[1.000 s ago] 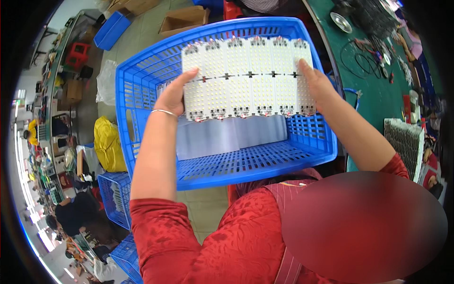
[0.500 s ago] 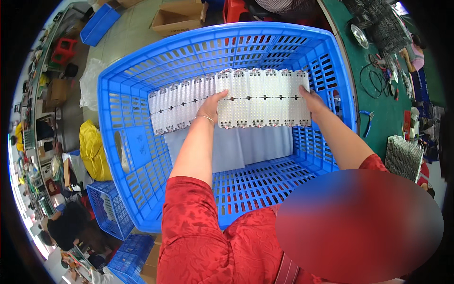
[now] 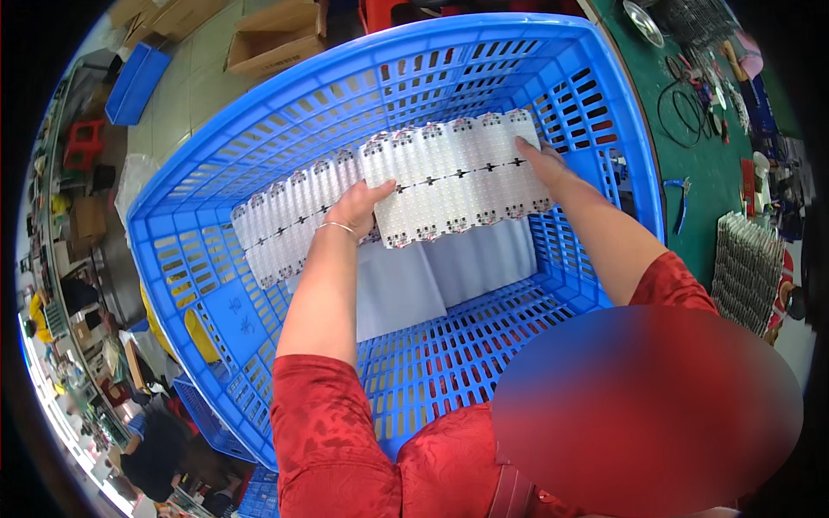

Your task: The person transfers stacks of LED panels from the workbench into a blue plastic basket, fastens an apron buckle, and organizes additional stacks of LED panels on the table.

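Between my two hands is a stack of white LED circuit boards (image 3: 458, 177), dotted with small lights and edged with dark parts, inside a large blue plastic crate (image 3: 237, 318). My left hand (image 3: 358, 207) grips the stack's left end, thumb on top. At its right end, my right hand (image 3: 544, 164) holds on, thumb also on the upper face. To the left, a second row of similar LED boards (image 3: 289, 216) lies in the crate, partly behind my left wrist. White sheets (image 3: 406, 289) show below both. My fingers under the boards are hidden.
On the right, a green table (image 3: 682, 203) carries pliers (image 3: 679, 207), black cables (image 3: 682, 112) and a stack of boards (image 3: 744, 272). Beyond the crate stand an open cardboard box (image 3: 276, 43) and a blue bin (image 3: 138, 85). Another person (image 3: 155, 453) is at lower left.
My view has turned and shifted, so the crate sits tilted and further left. Both hands still hold the boards, whose right end now appears higher than the left.
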Action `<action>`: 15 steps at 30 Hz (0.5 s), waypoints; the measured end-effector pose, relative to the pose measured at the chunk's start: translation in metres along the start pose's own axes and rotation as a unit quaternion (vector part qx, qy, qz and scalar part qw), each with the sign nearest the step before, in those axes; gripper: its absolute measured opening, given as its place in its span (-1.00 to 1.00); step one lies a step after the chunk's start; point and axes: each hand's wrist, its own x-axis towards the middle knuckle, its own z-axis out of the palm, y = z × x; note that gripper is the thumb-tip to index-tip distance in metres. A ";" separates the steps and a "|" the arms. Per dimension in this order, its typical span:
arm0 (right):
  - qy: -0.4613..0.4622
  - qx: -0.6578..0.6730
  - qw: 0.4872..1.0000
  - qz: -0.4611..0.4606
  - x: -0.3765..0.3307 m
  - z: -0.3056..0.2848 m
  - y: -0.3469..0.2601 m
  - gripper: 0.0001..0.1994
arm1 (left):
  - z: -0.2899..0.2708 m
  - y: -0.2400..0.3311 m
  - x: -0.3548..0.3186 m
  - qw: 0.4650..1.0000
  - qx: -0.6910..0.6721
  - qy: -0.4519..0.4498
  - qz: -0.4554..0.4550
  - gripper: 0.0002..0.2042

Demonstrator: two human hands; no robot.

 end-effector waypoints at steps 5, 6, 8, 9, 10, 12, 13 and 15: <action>0.008 -0.052 0.999 -0.006 0.025 0.009 0.009 -0.19 | -0.021 -0.007 0.004 0.998 0.064 0.009 0.027 -0.51; 0.025 -0.086 0.996 0.001 0.030 0.004 0.011 -0.16 | -0.013 -0.009 0.007 0.999 0.020 -0.008 0.027 -0.52; 0.049 -0.114 0.992 0.013 0.035 -0.006 0.013 -0.14 | 0.003 -0.005 0.010 0.998 -0.041 -0.036 0.022 -0.51; 0.029 -0.124 0.992 0.011 0.035 -0.005 0.011 -0.09 | 0.002 -0.005 0.009 0.998 -0.035 -0.038 0.021 -0.51; 0.010 -0.135 0.991 0.009 0.034 -0.004 0.009 -0.05 | 0.001 -0.004 0.007 0.999 -0.024 -0.025 0.022 -0.52; -0.011 -0.145 0.989 -0.003 0.030 -0.006 0.004 -0.03 | 0.005 -0.005 0.007 0.999 -0.026 -0.017 0.036 -0.53; -0.006 -0.141 0.990 -0.002 0.034 -0.008 0.007 -0.03 | 0.008 -0.006 0.008 0.999 -0.022 -0.022 0.035 -0.53; 0.002 -0.181 0.983 -0.022 0.039 -0.007 0.008 -0.05 | 0.012 -0.009 0.007 0.997 0.008 0.029 0.066 -0.48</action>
